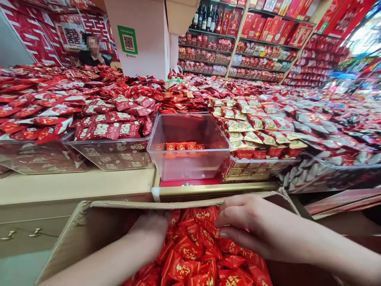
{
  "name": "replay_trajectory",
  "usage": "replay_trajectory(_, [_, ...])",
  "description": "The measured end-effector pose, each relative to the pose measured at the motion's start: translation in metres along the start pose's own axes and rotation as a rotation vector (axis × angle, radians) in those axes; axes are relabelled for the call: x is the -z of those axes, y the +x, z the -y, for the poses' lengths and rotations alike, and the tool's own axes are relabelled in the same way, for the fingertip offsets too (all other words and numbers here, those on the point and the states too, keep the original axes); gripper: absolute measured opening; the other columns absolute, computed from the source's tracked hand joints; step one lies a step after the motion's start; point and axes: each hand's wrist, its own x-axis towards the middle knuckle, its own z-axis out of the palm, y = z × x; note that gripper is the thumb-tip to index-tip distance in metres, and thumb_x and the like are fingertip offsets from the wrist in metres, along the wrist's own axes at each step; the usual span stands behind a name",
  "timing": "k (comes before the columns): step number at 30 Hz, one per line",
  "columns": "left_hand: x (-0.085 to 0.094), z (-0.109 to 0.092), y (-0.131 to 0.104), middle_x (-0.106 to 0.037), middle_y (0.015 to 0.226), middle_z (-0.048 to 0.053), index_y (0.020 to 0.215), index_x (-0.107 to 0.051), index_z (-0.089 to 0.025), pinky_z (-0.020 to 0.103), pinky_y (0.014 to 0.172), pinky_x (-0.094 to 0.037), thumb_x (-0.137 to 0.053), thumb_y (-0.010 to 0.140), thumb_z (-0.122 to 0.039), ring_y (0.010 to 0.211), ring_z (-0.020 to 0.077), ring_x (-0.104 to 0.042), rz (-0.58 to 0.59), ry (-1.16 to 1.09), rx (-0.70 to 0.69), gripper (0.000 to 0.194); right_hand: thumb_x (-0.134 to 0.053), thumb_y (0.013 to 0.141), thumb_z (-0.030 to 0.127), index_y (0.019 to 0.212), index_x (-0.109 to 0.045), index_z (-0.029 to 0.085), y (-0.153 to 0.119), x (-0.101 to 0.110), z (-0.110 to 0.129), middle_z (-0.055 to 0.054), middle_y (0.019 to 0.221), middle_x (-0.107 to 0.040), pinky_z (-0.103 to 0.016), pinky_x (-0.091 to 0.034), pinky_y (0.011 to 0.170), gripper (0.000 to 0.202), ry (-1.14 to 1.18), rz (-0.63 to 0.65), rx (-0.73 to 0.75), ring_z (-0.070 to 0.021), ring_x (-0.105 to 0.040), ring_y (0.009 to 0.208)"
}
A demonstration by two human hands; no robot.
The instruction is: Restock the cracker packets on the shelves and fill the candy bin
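A cardboard box (pixel 67 234) in front of me holds a heap of small red wrapped candies (pixel 186 248) with gold lettering. My left hand (pixel 151 232) reaches into its left side, smeared by motion, its fingertips hidden among the candies. On the right, my right hand (pixel 251 222) is bent over the heap, thumb and fingers closing on a red candy packet (pixel 212 229). Just beyond the box stands a clear plastic bin (pixel 190 165). One row of red packets (pixel 181 146) lies along its bottom.
Neighbouring bins hold dark red packets (pixel 110 127) on the left and cream durian packets (pixel 253 123) on the right. A gold-edged counter (pixel 214 190) borders the box. Behind rise a pillar with a QR sign (pixel 127 40) and stocked shelves (pixel 235 43). A person (pixel 92 53) sits at the back left.
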Motion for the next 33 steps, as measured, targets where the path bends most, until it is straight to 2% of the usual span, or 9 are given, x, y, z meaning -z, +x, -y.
replay_trajectory(5, [-0.013, -0.032, 0.013, -0.061, 0.118, 0.012, 0.113, -0.058, -0.018, 0.041, 0.089, -0.043, -0.046, 0.084, -0.017, 0.108, 0.0246, -0.056, 0.119, 0.142, 0.029, 0.031, -0.041, 0.088, 0.017, 0.09, -0.059, 0.018, -0.004, -0.031, -0.016, -0.004, 0.079, -0.058, -0.026, -0.037, 0.066, 0.019, -0.042, -0.134, 0.01, -0.0137, -0.05, 0.074])
replay_trajectory(9, [-0.018, -0.046, 0.014, -0.061, 0.113, 0.007, 0.104, -0.058, -0.015, 0.043, 0.089, -0.045, -0.051, 0.086, -0.029, 0.105, 0.0195, -0.056, 0.175, 0.224, 0.039, 0.024, -0.041, 0.087, 0.017, 0.089, -0.06, 0.017, -0.005, -0.044, -0.017, -0.004, 0.077, -0.058, -0.028, -0.036, 0.069, 0.019, -0.061, -0.212, 0.049, -0.0144, -0.049, 0.073])
replay_trajectory(14, [0.017, -0.055, -0.01, -0.068, 0.092, 0.009, 0.09, -0.063, -0.013, 0.035, 0.075, -0.047, -0.043, 0.084, -0.011, 0.086, 0.0217, -0.063, 0.198, 0.305, -0.002, 0.021, -0.04, 0.088, 0.017, 0.087, -0.061, 0.018, -0.009, -0.049, -0.02, -0.004, 0.077, -0.059, -0.029, -0.038, 0.07, 0.021, -0.009, -0.217, 0.008, -0.0148, -0.049, 0.074])
replay_trajectory(17, [0.051, -0.062, -0.037, -0.067, 0.09, 0.006, 0.086, -0.061, -0.018, 0.031, 0.073, -0.044, -0.041, 0.08, -0.007, 0.083, 0.0208, -0.062, 0.146, 0.295, -0.209, 0.024, -0.052, 0.084, 0.028, 0.108, -0.056, 0.019, -0.012, -0.045, -0.016, -0.006, 0.095, -0.06, -0.027, -0.043, 0.077, 0.026, 0.27, -0.228, -0.058, -0.0156, -0.053, 0.087])
replay_trajectory(20, [0.079, -0.067, -0.055, -0.063, 0.075, -0.002, 0.078, -0.055, -0.023, 0.023, 0.061, -0.043, -0.038, 0.086, -0.026, 0.067, 0.0136, -0.057, 0.011, 0.012, -0.416, 0.019, -0.065, 0.074, 0.038, 0.114, -0.053, 0.02, -0.008, -0.038, -0.006, -0.006, 0.099, -0.059, -0.026, -0.044, 0.081, 0.046, 0.559, -0.248, -0.063, -0.0163, -0.054, 0.09])
replay_trajectory(23, [0.089, -0.07, -0.056, -0.061, 0.069, -0.004, 0.078, -0.055, -0.024, 0.02, 0.056, -0.042, -0.043, 0.085, -0.035, 0.063, 0.0116, -0.055, -0.075, -0.273, -0.403, 0.018, -0.062, 0.076, 0.035, 0.094, -0.058, 0.017, 0.002, -0.033, 0.001, -0.003, 0.084, -0.06, -0.024, -0.045, 0.071, 0.025, 0.848, -0.279, -0.099, -0.0127, -0.053, 0.076])
replay_trajectory(26, [0.086, -0.072, -0.048, -0.061, 0.071, -0.004, 0.082, -0.057, -0.024, 0.019, 0.058, -0.045, -0.05, 0.082, -0.037, 0.065, 0.0105, -0.056, -0.149, -0.635, -0.36, 0.015, -0.067, 0.072, 0.035, 0.084, -0.053, 0.014, 0.012, -0.034, 0.003, 0.0, 0.076, -0.056, -0.022, -0.042, 0.064, 0.028, 1.223, -0.298, -0.141, -0.009, -0.05, 0.066])
replay_trajectory(29, [0.076, -0.071, -0.042, -0.065, 0.081, -0.003, 0.092, -0.058, -0.022, 0.019, 0.067, -0.049, -0.06, 0.075, -0.038, 0.076, 0.0115, -0.06, -0.103, -0.957, -0.345, 0.023, -0.075, 0.063, 0.036, 0.081, -0.052, 0.014, 0.019, -0.039, 0.002, 0.001, 0.073, -0.055, -0.022, -0.041, 0.063, 0.037, 1.415, -0.322, -0.178, -0.0083, -0.049, 0.065])
replay_trajectory(33, [0.07, -0.066, -0.039, -0.069, 0.075, 0.0, 0.084, -0.06, -0.018, 0.02, 0.065, -0.051, -0.067, 0.07, -0.037, 0.072, 0.0124, -0.063, 0.003, -1.134, -0.274, 0.025, -0.073, 0.065, 0.04, 0.08, -0.058, 0.014, 0.021, -0.043, 0.002, 0.0, 0.073, -0.058, -0.023, -0.042, 0.065, 0.034, 1.353, -0.311, -0.18, -0.0096, -0.052, 0.066])
